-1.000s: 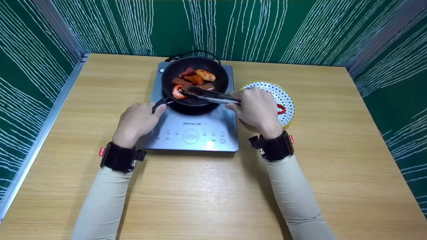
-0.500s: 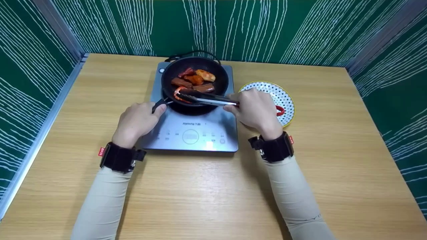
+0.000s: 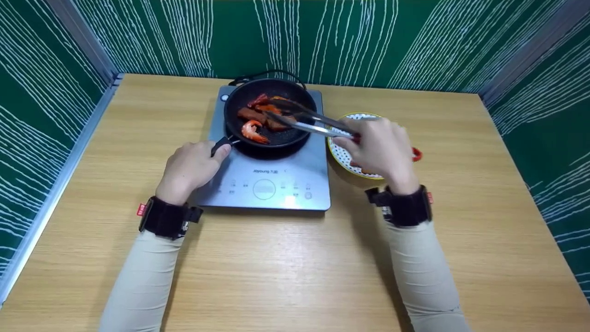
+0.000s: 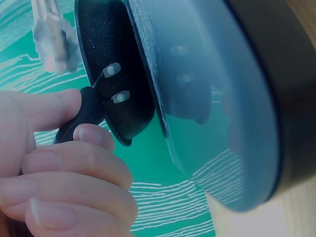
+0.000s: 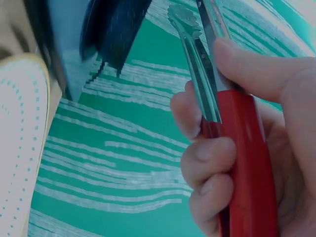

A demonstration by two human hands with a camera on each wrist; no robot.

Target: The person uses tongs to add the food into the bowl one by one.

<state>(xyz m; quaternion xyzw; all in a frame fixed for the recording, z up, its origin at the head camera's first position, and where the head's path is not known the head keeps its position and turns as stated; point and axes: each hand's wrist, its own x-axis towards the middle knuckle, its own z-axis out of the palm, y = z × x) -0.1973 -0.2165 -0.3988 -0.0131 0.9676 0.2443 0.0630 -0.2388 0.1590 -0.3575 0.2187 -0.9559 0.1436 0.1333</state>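
Observation:
My left hand (image 3: 190,167) grips the black handle (image 3: 221,146) of a frying pan (image 3: 233,131), thumb on top; in the left wrist view the fingers (image 4: 81,173) curl round it. My right hand (image 3: 381,145) holds metal tongs (image 3: 318,129) with red grips (image 5: 249,168). Their arms stand apart, and the dark tips reach over the right part of the pan. Whether they touch food I cannot tell. In the pan lie a curled orange shrimp (image 3: 253,132), brown meat pieces (image 3: 251,114) and reddish-orange pieces (image 3: 258,99), partly hidden by the tongs.
The pan is on a grey induction cooker (image 3: 258,184) with a black cord behind it. A yellow-rimmed dotted plate (image 3: 341,154) stands to its right, partly under my right hand, with some reddish-brown food near its front edge. Green walls surround the wooden table (image 3: 276,267).
My right hand and the tongs have moved right, away from the shrimp, and the tongs' arms have spread. The shrimp now lies uncovered at the pan's front. My left hand stays put.

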